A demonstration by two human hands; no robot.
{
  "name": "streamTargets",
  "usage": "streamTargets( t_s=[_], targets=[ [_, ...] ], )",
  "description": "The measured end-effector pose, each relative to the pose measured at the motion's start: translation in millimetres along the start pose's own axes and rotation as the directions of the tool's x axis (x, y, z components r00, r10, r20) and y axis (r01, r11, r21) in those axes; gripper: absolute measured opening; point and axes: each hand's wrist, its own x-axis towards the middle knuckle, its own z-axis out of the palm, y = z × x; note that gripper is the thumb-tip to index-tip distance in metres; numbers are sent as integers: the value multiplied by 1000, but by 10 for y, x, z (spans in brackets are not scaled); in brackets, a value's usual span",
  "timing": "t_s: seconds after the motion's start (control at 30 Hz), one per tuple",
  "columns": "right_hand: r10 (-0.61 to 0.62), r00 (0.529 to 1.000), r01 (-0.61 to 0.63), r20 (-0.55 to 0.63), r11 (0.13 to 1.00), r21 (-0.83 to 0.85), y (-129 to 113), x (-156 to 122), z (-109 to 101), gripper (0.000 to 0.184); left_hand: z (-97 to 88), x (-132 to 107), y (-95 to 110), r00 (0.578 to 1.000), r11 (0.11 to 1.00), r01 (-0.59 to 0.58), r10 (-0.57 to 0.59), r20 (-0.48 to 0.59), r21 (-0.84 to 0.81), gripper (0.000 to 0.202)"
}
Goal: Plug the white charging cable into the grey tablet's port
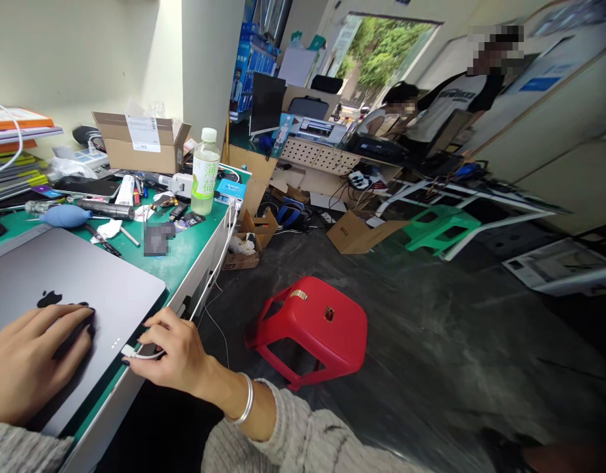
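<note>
A grey tablet (120,282) with an apple logo and three small dots lies face down on the green-topped table. My left hand (41,361) rests on its back, fingers stretched out and palm down. Beside the tablet's near right edge, my right hand (172,348) pinches the plug end of a white charging cable (150,355) between thumb and fingers. The white plug (128,351) is right at that edge; whether it touches or sits in a port I cannot tell. From the hand the cable runs up along the table edge toward a blue-and-white charger box (231,190).
A bottle (205,174), an open carton (140,144), a blue air blower (65,215) and several small tools crowd the table's back. A red stool (327,315) stands on the dark floor. Two people (445,98) are near a far bench, with a green stool (438,226) below.
</note>
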Motion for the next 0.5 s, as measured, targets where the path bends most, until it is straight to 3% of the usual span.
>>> streamTargets(
  t_s=[0.5],
  targets=[
    [-21,994,28,-107,998,58,6,0,3,32,13,0,23,1000,1000,26,-26,8,-8,35]
  ],
)
